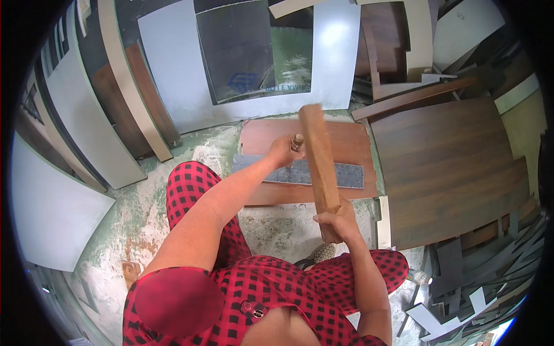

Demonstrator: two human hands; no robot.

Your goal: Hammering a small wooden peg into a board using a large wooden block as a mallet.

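Observation:
My left hand [281,151] is closed round an upright chisel [297,140]; only the round wooden top of its handle shows clearly above the fist. Below that hand lies a grey strip [340,175] with marked sections, resting on a reddish-brown wooden board [349,138] on the floor. In my right hand [340,221] is a thick wooden block [319,158], gripped near its lower end. The block slants up and away, its far end raised beside the chisel, apart from it in the picture. The chisel's tip is hard to make out.
A large dark brown panel [450,173] lies to the right, with scrap offcuts [473,288] piled nearer me. White and brown boards [86,104] lean at the left. Ahead stands a white panel [173,69] with a cut-out. My bent legs [193,187] flank the board's near side.

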